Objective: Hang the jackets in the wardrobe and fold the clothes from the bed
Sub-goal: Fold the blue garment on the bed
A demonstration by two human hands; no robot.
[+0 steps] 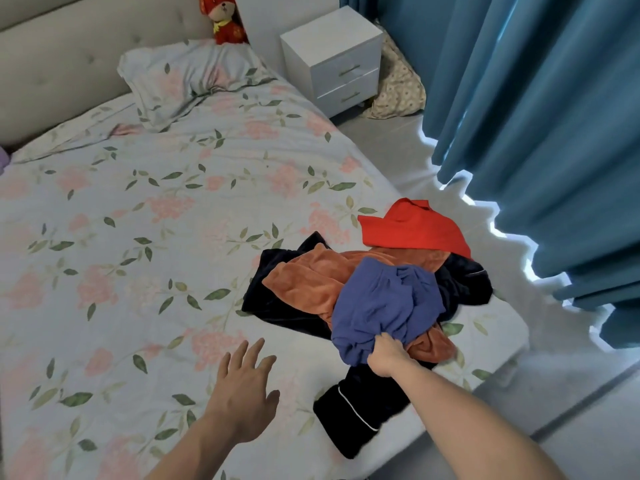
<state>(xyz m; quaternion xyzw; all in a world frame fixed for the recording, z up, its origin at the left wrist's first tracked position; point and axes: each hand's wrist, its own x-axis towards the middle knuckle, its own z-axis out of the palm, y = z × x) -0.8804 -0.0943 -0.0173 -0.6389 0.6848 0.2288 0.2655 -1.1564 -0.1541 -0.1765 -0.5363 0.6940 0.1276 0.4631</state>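
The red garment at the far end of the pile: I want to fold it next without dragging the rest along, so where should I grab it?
Probably pinch the red garment at its raised far edge by the collar, reaching from the curtain side. Its near edge overlaps the orange garment; the far part lies free on the bed.

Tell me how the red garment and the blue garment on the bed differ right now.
The red garment lies at the far edge of the pile, untouched; the blue garment sits on top, nearer the person, gripped by the right hand. The red one lies fairly flat, while the blue one is bunched and crumpled. Both are unfolded and rest on the bed.
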